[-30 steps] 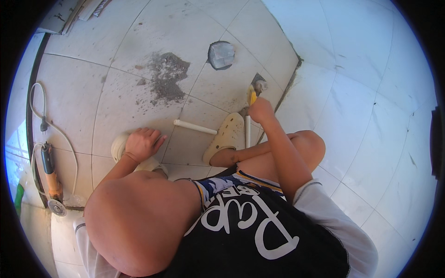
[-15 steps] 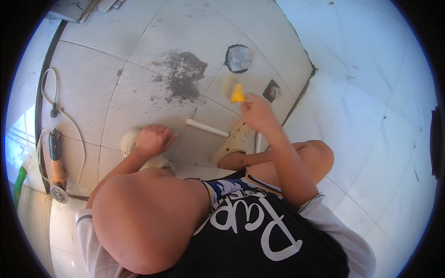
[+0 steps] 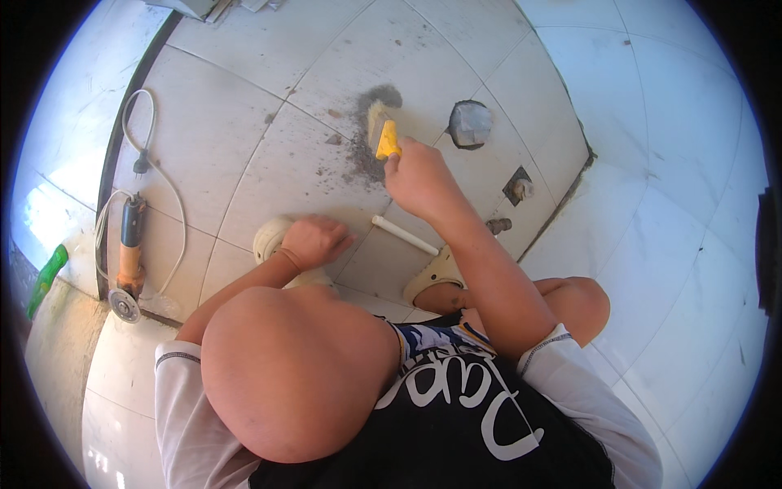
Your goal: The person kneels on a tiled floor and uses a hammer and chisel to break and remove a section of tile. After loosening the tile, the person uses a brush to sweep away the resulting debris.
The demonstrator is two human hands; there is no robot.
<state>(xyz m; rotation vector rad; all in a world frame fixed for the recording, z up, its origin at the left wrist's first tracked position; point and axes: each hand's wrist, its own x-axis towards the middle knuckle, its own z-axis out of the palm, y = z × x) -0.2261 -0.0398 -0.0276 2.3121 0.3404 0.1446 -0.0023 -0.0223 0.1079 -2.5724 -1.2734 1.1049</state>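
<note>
In my right hand (image 3: 422,181) is a paintbrush (image 3: 388,140) with a yellow handle and pale bristles. Its bristles lie against a patch of grey dust and crumbs (image 3: 366,167) on the tiled floor. My left hand (image 3: 318,241) hangs with curled fingers beside the cream clog (image 3: 269,238) on my left foot, its palm hidden. Between my feet and the dust lies a short white tube (image 3: 406,235). Right of the brush, a round hole (image 3: 471,125) cut in the tile has clear plastic-like material in it.
An angle grinder (image 3: 131,246) with its cord and plug lies at the left, by a dark floor edge. Farther left is a green object (image 3: 47,281). A small square cutout (image 3: 520,187) and a metal fitting (image 3: 498,225) are right of my forearm.
The brush in my right hand has moved left from beside the round hole onto the dust. The whole view has shifted, and the metal fitting now shows. My left hand stays by the clog.
</note>
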